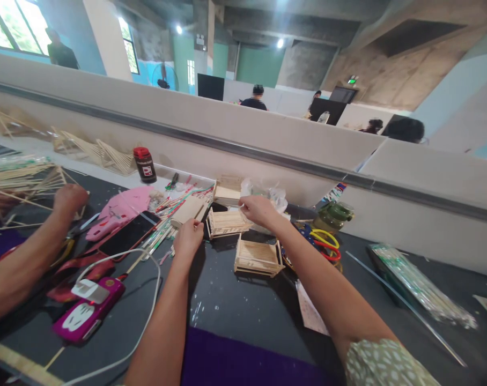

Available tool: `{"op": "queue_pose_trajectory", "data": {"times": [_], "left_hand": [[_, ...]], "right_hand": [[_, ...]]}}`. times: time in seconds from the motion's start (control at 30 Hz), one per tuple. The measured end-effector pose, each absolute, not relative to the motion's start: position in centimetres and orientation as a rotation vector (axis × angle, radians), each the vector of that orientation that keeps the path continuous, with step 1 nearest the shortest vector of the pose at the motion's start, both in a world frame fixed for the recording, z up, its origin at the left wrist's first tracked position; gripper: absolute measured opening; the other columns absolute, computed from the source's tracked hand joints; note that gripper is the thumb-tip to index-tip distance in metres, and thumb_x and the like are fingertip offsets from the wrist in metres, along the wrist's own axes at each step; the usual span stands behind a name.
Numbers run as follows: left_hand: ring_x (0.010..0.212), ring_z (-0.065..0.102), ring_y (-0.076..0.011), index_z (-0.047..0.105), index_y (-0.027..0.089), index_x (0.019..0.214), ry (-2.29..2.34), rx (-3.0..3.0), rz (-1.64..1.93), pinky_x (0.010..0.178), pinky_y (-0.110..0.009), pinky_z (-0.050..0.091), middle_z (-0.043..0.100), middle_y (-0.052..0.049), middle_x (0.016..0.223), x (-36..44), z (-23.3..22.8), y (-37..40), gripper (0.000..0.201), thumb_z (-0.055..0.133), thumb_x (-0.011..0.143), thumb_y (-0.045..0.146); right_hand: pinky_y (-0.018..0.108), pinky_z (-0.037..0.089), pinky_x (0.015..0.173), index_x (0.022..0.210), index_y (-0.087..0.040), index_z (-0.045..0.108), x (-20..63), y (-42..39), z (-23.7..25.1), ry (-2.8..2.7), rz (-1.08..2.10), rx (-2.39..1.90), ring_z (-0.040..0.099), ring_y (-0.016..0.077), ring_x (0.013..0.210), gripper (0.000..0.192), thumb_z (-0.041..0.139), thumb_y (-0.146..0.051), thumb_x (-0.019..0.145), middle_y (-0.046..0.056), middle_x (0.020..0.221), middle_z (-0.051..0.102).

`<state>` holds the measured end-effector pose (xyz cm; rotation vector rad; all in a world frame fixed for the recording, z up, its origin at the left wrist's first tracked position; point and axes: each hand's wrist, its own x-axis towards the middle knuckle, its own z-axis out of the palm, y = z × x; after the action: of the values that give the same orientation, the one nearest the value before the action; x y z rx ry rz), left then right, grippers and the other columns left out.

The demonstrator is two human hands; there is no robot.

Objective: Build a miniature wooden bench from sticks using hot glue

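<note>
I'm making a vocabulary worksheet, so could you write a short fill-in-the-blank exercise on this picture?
1. The dark bottle near the partition has a ____ cap.
2. The cable looping across the table is ____.
3. The hand nearer the crumpled plastic bag is the person's ____ one.
4. In the picture, the phone lies to the ____ of the small wooden frame nearest the person.

Missing words: red; white; right; left.

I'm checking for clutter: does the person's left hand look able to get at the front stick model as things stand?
Probably yes: between the left hand and the front stick model, only dark tabletop shows, and the right forearm passes on the model's other side.
</note>
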<state>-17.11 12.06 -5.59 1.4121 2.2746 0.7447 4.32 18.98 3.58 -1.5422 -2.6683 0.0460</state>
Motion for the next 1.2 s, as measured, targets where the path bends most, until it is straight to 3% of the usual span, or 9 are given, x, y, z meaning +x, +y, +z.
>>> {"op": "queue_pose_trajectory", "data": {"times": [0.17,0.37,0.57,0.67,0.77,0.87,1.03,1.13,1.2], "left_hand": [[0.096,0.066,-0.0335,0.068,0.022,0.091,2.308,1.445,0.586,0.073,-0.037,0.045,0.072,-0.015,0.098,-16.7,-5.5,11.7,0.033,0.042,0.087,0.043],[0.101,0.066,-0.0360,0.066,0.017,0.110,2.391,1.456,0.527,0.076,-0.041,0.047,0.070,-0.021,0.107,-16.9,-6.3,11.8,0.041,0.042,0.087,0.041],[0.100,0.066,-0.0377,0.072,0.014,0.095,2.371,1.458,0.480,0.078,-0.043,0.047,0.071,-0.025,0.102,-17.2,-7.8,12.2,0.039,0.043,0.086,0.039],[0.099,0.066,-0.0374,0.072,0.015,0.090,2.338,1.460,0.524,0.075,-0.041,0.047,0.071,-0.023,0.100,-17.6,-8.3,12.5,0.037,0.044,0.085,0.040],[0.089,0.067,-0.0336,0.071,0.018,0.081,2.286,1.451,0.611,0.068,-0.036,0.045,0.073,-0.018,0.088,-18.0,-8.7,12.9,0.034,0.046,0.082,0.041],[0.067,0.064,-0.0272,0.065,0.019,0.062,2.192,1.436,0.713,0.057,-0.031,0.040,0.067,-0.011,0.064,-18.1,-9.0,13.1,0.035,0.049,0.078,0.045],[0.038,0.039,-0.0133,0.063,0.016,0.061,1.974,1.296,0.923,0.041,-0.025,0.025,0.045,0.000,0.040,-17.1,-9.1,12.9,0.041,0.051,0.071,0.053],[0.033,0.020,-0.0068,0.061,0.015,0.064,1.725,1.013,1.064,0.038,-0.021,0.013,0.028,0.009,0.036,-16.4,-8.9,12.8,0.041,0.062,0.059,0.055],[0.033,0.016,-0.0041,0.056,0.016,0.063,1.555,0.829,1.153,0.037,-0.020,0.009,0.025,0.012,0.036,-16.2,-8.8,12.8,0.039,0.070,0.052,0.051]], "right_hand": [[0.033,0.046,0.086,0.112,-0.013,0.066,3.1,21.2,1.3,-2.637,0.114,-1.736,0.062,0.0277,0.110,0.029,0.052,-0.021,0.087,0.018,0.118,0.067],[0.033,0.047,0.088,0.120,-0.016,0.063,3.4,22.8,-0.3,-2.562,0.252,-1.838,0.061,0.0267,0.114,0.036,0.051,-0.025,0.088,0.015,0.126,0.064],[0.030,0.046,0.091,0.122,-0.018,0.063,3.7,23.4,-1.2,-2.455,0.421,-1.827,0.060,0.0246,0.117,0.037,0.051,-0.022,0.087,0.012,0.128,0.063],[0.027,0.050,0.083,0.115,-0.018,0.066,4.3,23.4,-1.6,-2.378,0.561,-1.810,0.066,0.0225,0.104,0.032,0.051,-0.020,0.086,0.010,0.118,0.069],[0.025,0.053,0.064,0.112,-0.016,0.066,5.0,23.2,-1.9,-2.273,0.727,-1.816,0.071,0.0193,0.074,0.030,0.048,-0.021,0.088,0.010,0.095,0.074],[0.023,0.052,0.054,0.112,-0.015,0.065,5.5,22.8,-2.2,-2.168,0.829,-1.818,0.069,0.0175,0.062,0.030,0.049,-0.022,0.087,0.009,0.087,0.074],[0.024,0.053,0.052,0.116,-0.014,0.063,5.9,22.8,-2.6,-2.047,0.844,-1.821,0.068,0.0179,0.062,0.036,0.053,-0.017,0.081,0.011,0.094,0.073],[0.025,0.054,0.062,0.115,-0.013,0.064,6.1,23.0,-2.9,-2.016,0.773,-1.822,0.070,0.0196,0.074,0.038,0.054,-0.014,0.078,0.012,0.103,0.072],[0.024,0.053,0.071,0.112,-0.013,0.066,6.3,23.2,-3.0,-2.004,0.706,-1.825,0.069,0.0209,0.086,0.037,0.055,-0.013,0.077,0.012,0.107,0.072]]}}
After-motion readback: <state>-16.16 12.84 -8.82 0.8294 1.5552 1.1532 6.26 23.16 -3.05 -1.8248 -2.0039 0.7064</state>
